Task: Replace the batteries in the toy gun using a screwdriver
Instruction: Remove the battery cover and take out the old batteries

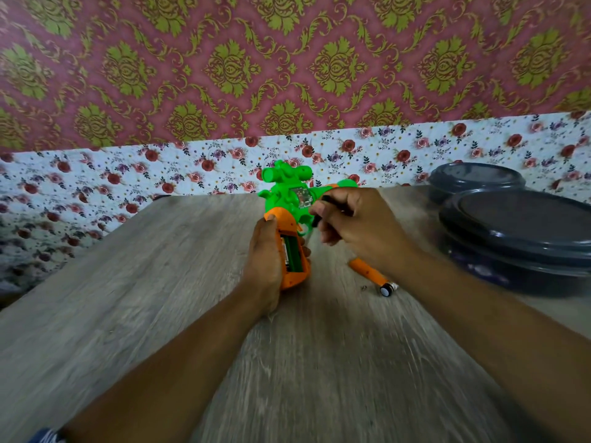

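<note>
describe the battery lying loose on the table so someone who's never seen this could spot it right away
Start at the stacked dark grey lidded containers on the right of the wooden table. Just left of them, under the right hand's wrist, lies an orange cover. The battery lies at its near end: a small cylinder showing a round black-and-white end, unlike the tiny screw beside it.

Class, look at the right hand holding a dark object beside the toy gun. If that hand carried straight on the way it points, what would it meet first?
Probably the toy gun: the right hand points left at its green body. Depth is unclear.
</note>
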